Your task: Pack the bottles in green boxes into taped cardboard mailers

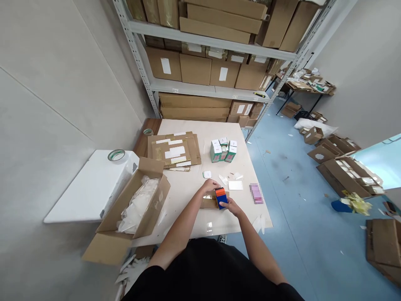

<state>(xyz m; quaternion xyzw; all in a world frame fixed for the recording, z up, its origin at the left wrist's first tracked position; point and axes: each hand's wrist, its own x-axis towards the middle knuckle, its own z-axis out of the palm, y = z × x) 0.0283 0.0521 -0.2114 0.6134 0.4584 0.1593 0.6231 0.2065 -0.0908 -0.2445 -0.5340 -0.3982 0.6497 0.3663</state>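
My right hand (pixel 231 205) grips a blue-and-orange block-shaped object (pixel 222 201), its orange end and dark edge pointing away from me. Bent over the far side, my left hand (pixel 210 185) has its fingers together close to that dark edge; what they pinch, if anything, is hidden. Beneath both hands lies a small flat cardboard piece (pixel 207 203) with shiny tape on it. Beyond them are a small white item (pixel 206 174), a white card (pixel 235 185) and scraps of paper. Several green-and-white cartons (pixel 216 152) stand grouped at the back of the table.
Flattened cardboard (pixel 158 154) is stacked back left. An open carton (pixel 153 200) of white wrapping stands at the table's left edge, near a tape roll (pixel 116 155) on a white surface. A pixelated pink item (pixel 256 193) lies right. A shelf rack (pixel 206 88) with boxes rises behind.
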